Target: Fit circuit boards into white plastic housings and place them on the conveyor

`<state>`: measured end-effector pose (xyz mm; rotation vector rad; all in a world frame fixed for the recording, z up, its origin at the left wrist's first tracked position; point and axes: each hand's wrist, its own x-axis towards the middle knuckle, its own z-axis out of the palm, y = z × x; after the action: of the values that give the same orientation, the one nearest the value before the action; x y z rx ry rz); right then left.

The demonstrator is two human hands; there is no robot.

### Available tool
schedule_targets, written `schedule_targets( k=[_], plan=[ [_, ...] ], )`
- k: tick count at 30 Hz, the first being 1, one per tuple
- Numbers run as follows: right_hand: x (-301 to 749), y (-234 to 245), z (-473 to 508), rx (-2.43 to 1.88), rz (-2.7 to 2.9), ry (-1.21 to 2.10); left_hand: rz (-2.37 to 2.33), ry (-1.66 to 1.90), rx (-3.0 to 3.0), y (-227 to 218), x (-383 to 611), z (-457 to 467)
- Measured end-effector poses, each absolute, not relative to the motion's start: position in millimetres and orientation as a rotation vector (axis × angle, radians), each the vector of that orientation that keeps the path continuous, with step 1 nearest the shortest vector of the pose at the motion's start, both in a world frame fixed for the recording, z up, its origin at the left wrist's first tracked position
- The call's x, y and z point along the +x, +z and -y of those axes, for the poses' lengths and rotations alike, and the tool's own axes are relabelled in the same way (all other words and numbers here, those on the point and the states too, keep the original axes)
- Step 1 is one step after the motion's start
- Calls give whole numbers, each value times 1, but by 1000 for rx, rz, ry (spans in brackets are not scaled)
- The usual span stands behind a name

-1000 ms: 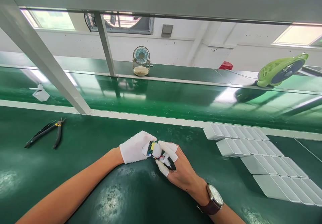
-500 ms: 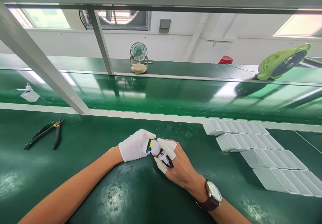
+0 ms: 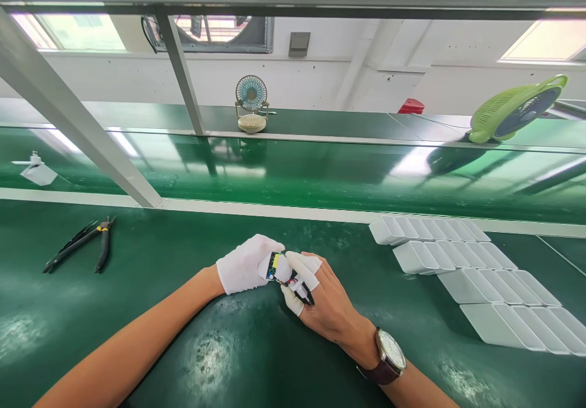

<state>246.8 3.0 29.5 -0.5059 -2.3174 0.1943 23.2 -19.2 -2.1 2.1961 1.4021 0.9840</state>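
My left hand (image 3: 245, 265), in a white glove, is closed around one side of a small white device with a circuit board (image 3: 271, 266). A yellow block and a rounded white part show on the board. My right hand (image 3: 329, 301), with white finger covers and a wristwatch, pinches the device's other side between thumb and fingers. Between those fingers are small wires and a white and black piece (image 3: 302, 292); its exact kind is hidden. The two hands nearly meet over the green work surface (image 3: 174, 353).
Pliers (image 3: 104, 237) and a thin black tool lie at left. Several rows of white trays (image 3: 476, 286) stand at right. Beyond a pale rail runs a glossy green belt (image 3: 297, 170) carrying a white piece (image 3: 39, 171). A small fan (image 3: 251, 99) and a green fan (image 3: 513, 112) stand behind.
The white piece on the green belt has moved left. My hands keep nearly the same place and grip; the view has shifted very slightly.
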Motion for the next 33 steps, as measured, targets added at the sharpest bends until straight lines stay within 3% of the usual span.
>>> schedule_targets(
  k=[24, 33],
  plan=[
    [244, 34, -2, -472, 2305, 142, -1316, 1026, 2298, 14, 28, 14],
    [245, 35, -1, -498, 2306, 130, -1296, 780, 2216, 35, 34, 11]
  ],
)
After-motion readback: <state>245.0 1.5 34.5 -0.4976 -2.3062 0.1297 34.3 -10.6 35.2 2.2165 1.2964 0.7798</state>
